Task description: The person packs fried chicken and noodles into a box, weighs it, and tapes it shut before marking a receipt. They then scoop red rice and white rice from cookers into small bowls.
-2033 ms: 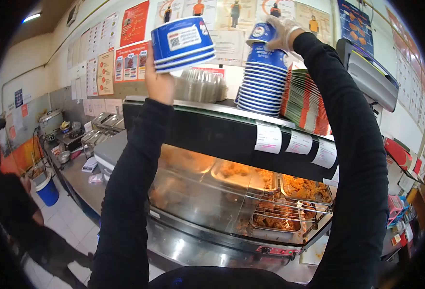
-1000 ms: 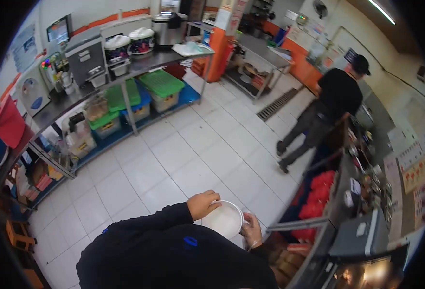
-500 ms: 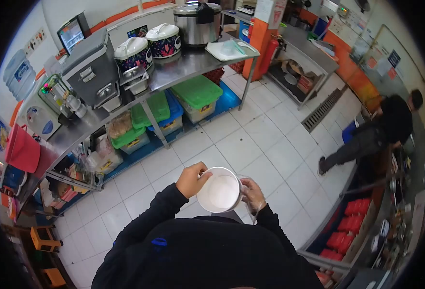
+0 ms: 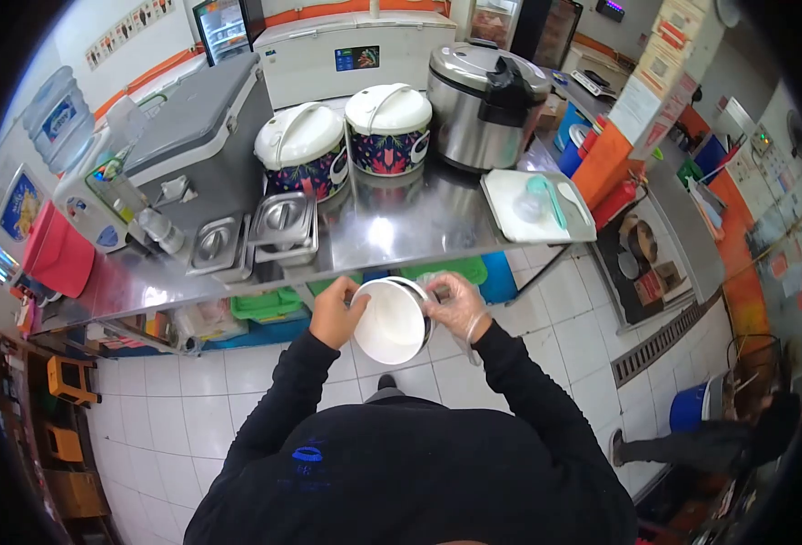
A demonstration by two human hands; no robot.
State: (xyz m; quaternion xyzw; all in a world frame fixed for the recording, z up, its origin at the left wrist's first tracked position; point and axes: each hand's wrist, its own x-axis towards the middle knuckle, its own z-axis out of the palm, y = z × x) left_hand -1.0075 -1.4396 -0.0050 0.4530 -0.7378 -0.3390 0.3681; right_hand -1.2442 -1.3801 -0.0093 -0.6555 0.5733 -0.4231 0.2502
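A white round container (image 4: 388, 322), open at the top, is held between my two hands in front of the steel table. My left hand (image 4: 336, 313) is bare and grips its left rim with the thumb. On the other side my right hand (image 4: 458, 307), in a clear plastic glove, pinches the rim. A second rim shows behind the first on the right, so the container seems nested with another. Beyond them on the table (image 4: 374, 238) are two lidded patterned pots (image 4: 388, 132), a large steel cooker (image 4: 485, 104) and a tray (image 4: 533, 207) with a teal-handled utensil.
Lidded steel pans (image 4: 283, 218), a grey cooler box (image 4: 192, 118) and a red bin (image 4: 59, 250) stand on the table's left part. Green-lidded boxes (image 4: 269, 306) lie below. An orange pillar (image 4: 598, 163) rises at right. Another person (image 4: 719, 445) is at the far right.
I am closer to the steel table, and the view has swung so that it lies straight ahead. The container remains in both hands, now tilted further, with the second rim showing.
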